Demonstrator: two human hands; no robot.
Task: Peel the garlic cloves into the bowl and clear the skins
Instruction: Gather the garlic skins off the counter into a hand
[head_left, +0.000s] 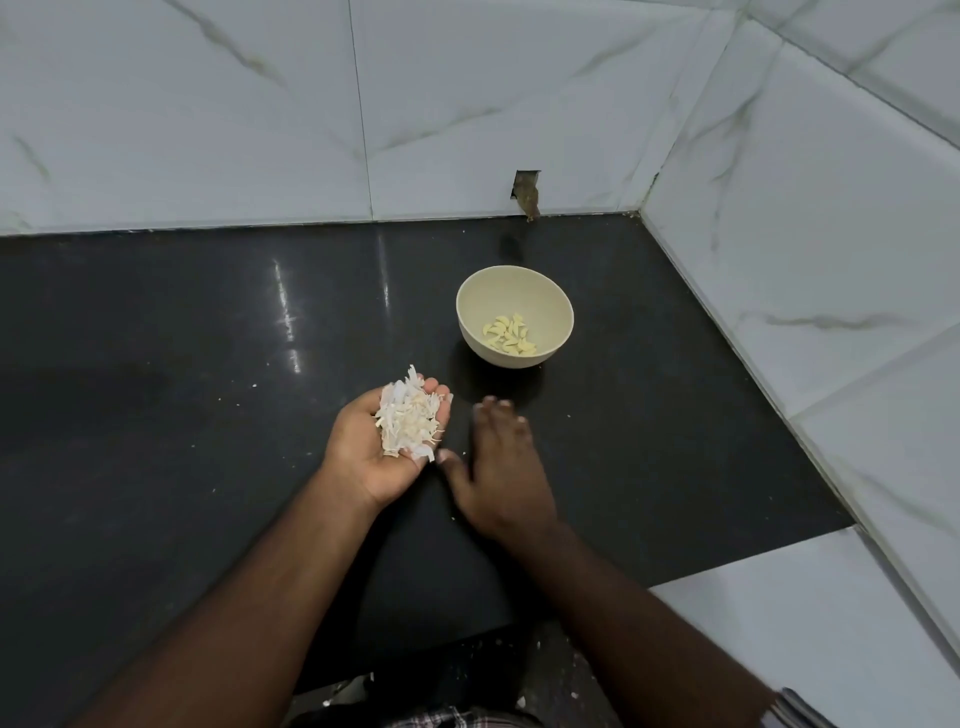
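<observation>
Black polished stone makes up the counter (182, 364), which fills the middle band of the frame and meets pale marbled wall tiles (208, 104) along the top and down the right side. Against that dark surface every pale scrap shows, which is likely why a few white crumbs (236, 404) left of centre are so easy to spot.

The two forearms come up from the bottom edge toward the centre. The right hand (501, 467) lies palm down with its fingers straight and together, low over the counter or touching it, just beside the other hand; it looks set to sweep loose bits sideways, though the fingers are blurred and I cannot tell whether they touch the stone. The left hand (387, 447) is turned palm up and cupped into a shallow scoop, so it can carry a load without closing on it.

The cream bowl (470, 332) stands above and right of the hands, toward the corner, out of the sweeping path. In it lie the peeled garlic cloves (510, 335), gathered at the bottom on the right side.

The garlic skins (410, 421), a loose white heap, rest in the cupped left palm. Judging by this, peeling looks finished and clearing is under way.
</observation>
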